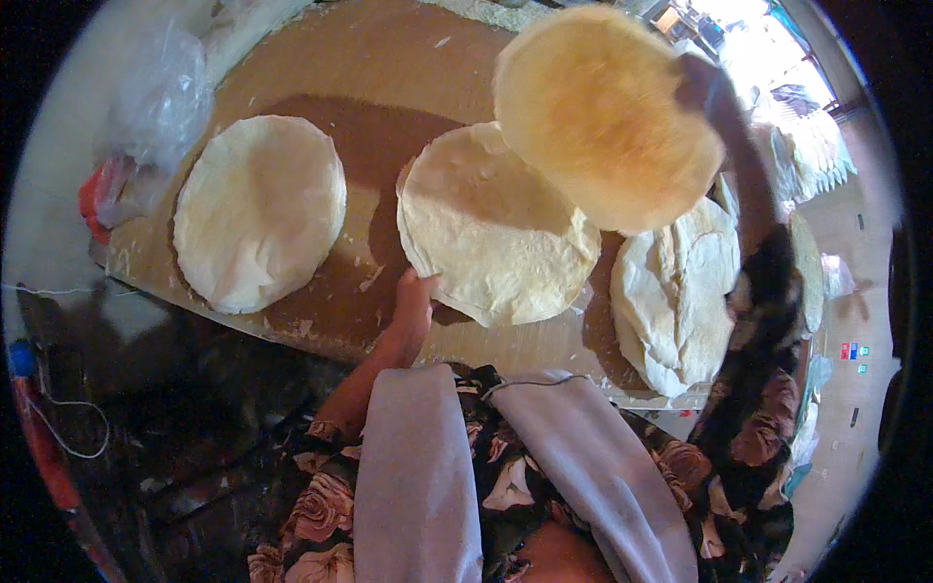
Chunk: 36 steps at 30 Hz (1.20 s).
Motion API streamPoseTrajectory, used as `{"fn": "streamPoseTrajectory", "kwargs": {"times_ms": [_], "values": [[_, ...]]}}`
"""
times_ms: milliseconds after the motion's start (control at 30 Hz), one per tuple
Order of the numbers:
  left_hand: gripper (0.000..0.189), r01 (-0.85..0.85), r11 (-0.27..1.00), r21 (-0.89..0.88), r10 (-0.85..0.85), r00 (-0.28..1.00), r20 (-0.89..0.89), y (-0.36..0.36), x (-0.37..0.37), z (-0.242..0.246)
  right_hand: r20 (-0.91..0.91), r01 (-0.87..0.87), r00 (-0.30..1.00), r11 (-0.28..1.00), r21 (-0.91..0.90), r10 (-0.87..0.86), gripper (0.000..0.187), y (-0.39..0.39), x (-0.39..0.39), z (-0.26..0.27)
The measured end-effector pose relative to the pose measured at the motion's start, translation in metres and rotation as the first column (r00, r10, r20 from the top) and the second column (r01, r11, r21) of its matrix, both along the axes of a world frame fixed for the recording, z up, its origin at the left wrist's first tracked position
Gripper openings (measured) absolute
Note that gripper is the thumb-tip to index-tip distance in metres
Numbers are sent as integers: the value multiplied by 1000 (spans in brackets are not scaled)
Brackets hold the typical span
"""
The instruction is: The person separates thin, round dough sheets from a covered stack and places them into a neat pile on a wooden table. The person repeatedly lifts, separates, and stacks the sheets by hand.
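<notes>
A thin round flatbread, browned in its middle, is raised above the table at the upper right. My right hand, dark and blurred, grips its far right edge. Below it lies a paler round flatbread, seemingly layered on others, partly covered by the raised one and its shadow. The near left edge of this middle bread is between the thumb and fingers of my left hand. To the left rests another pale round. On the right are folded flatbreads, partly hidden by my right arm.
The brown wooden table has flour and dough scraps stuck to it. A clear plastic bag and a red bag sit at its left edge. More plastic bags lie beyond my right arm. A thin white cable hangs lower left.
</notes>
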State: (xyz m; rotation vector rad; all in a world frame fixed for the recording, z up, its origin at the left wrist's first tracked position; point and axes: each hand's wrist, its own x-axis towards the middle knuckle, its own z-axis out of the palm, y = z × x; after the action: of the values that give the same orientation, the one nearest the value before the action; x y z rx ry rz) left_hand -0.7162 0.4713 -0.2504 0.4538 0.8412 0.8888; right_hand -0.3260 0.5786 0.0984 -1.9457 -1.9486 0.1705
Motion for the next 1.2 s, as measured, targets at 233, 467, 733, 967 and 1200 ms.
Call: {"fn": "streamPoseTrajectory", "kwargs": {"times_ms": [233,467,733,967,1200], "values": [[27,-131,983,-126,156,964,218,1,-3,6,196,-151,969,989,-2,149,30,-72,-108,-52],[32,-91,991,-94,87,995,-46,9,8,-1,21,-201,977,946,-253,213,28,-123,-226,-254],[28,37,986,-160,-31,999,44,8,14,4,120,-336,939,936,110,323,46,-139,-242,-259],[31,75,997,-4,-74,993,93,5,10,14,-150,-262,959,952,-157,240,38,-88,-153,-240],[41,29,999,-26,-28,999,32,11,-5,-15,-182,-13,983,1000,19,16,47,0,27,-18]]}}
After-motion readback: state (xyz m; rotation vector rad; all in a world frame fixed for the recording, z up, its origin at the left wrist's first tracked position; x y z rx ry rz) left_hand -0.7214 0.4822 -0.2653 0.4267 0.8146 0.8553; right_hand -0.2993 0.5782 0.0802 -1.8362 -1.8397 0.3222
